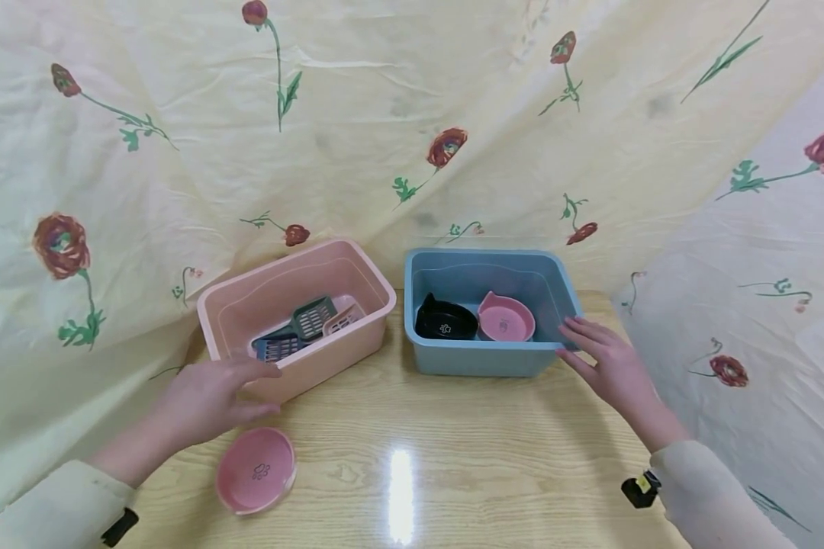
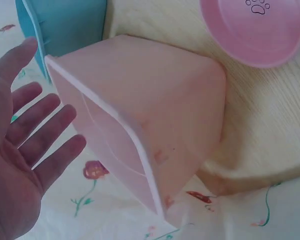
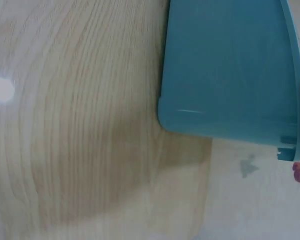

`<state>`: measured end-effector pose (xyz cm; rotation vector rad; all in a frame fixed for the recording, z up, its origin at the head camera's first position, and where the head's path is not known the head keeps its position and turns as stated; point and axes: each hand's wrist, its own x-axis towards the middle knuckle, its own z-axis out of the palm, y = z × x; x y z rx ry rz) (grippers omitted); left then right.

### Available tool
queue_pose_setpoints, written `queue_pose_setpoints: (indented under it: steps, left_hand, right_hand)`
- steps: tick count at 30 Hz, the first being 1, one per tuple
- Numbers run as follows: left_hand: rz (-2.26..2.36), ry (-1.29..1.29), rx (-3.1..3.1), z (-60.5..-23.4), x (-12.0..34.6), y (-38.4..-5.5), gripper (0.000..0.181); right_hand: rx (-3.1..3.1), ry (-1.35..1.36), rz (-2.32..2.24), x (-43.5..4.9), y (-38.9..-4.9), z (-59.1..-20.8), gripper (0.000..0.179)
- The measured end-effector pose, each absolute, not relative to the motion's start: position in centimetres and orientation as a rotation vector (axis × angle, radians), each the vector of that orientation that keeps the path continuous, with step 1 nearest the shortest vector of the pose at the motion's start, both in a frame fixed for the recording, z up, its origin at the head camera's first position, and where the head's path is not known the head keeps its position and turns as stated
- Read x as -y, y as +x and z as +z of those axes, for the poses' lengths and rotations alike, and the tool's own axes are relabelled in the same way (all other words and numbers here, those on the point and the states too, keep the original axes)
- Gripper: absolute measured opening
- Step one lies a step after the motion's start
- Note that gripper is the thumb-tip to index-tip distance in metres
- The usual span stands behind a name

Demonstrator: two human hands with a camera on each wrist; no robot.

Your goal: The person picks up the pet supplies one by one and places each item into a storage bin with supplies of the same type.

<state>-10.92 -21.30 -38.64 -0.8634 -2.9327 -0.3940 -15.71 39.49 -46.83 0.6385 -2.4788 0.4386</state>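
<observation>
My left hand (image 1: 206,402) hovers by the front left of a pink plastic bin (image 1: 333,367), fingers extended and holding nothing. In the left wrist view the spread fingers of that hand (image 2: 17,167) are beside the bin's rim. Inside lie a dark green slotted litter scoop (image 1: 313,317), a blue one (image 1: 278,349) and a pale pink one (image 1: 344,319). My right hand (image 1: 607,364) is at the right front corner of a blue bin (image 1: 481,361), fingers loosely extended at its rim; contact is unclear. That bin holds a black cat-eared bowl (image 1: 446,322) and a pink cat-eared bowl (image 1: 506,320).
A round pink bowl (image 1: 255,471) with a paw print stands on the wooden table (image 1: 357,435), below my left hand. Behind both bins hangs a flowered cloth (image 1: 357,152), which also runs down the left and right sides.
</observation>
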Motion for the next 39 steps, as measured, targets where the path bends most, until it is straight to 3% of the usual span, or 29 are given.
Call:
queue_pose_setpoints:
  steps: [14, 23, 28, 39]
  left_hand:
    - [-0.531, -0.874, 3.130, -40.9, 21.1, -9.6, 0.048]
    - [-0.593, -0.880, 3.150, -42.8, 21.7, -8.7, 0.041]
    - [-0.611, -0.834, 3.199, -43.9, 22.1, -8.1, 0.042]
    - [-0.806, -0.580, 3.331, -45.4, 24.0, -7.6, 0.048]
  right_hand:
    - [2.351, 0.509, 0.499, -39.1, -15.0, -49.5, 0.073]
    - [2.298, 0.500, 0.509, -38.5, -14.8, -49.6, 0.067]
    - [2.294, 0.511, 0.446, -38.2, -14.8, -49.5, 0.061]
    - [2.255, 0.468, 0.497, -37.6, -14.8, -49.5, 0.066]
